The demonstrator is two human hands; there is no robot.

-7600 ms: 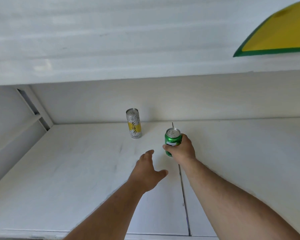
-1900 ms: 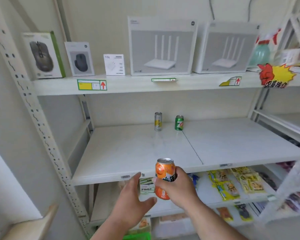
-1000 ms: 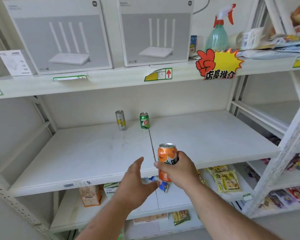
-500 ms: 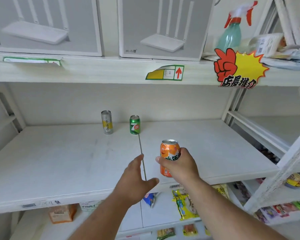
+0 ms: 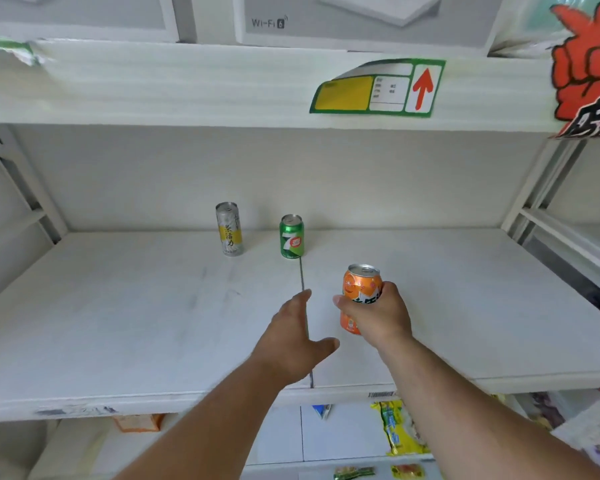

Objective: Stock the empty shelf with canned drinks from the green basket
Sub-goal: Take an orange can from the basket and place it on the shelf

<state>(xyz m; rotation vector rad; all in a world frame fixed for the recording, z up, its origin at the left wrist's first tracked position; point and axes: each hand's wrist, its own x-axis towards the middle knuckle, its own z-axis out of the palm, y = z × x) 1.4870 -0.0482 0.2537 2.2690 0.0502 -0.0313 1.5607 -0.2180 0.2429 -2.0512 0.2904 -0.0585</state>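
Gripping an orange can (image 5: pixel 360 296) upright, the right hand (image 5: pixel 378 315) reaches over the white shelf (image 5: pixel 125 317), right of its centre seam. Beside it the left hand (image 5: pixel 291 341) hovers, fingers straight and relaxed, holding nothing. Far back stand a silver can (image 5: pixel 228 229) and, to its right, a green can (image 5: pixel 292 236), apart from each other. Bare board spreads wide on both sides.
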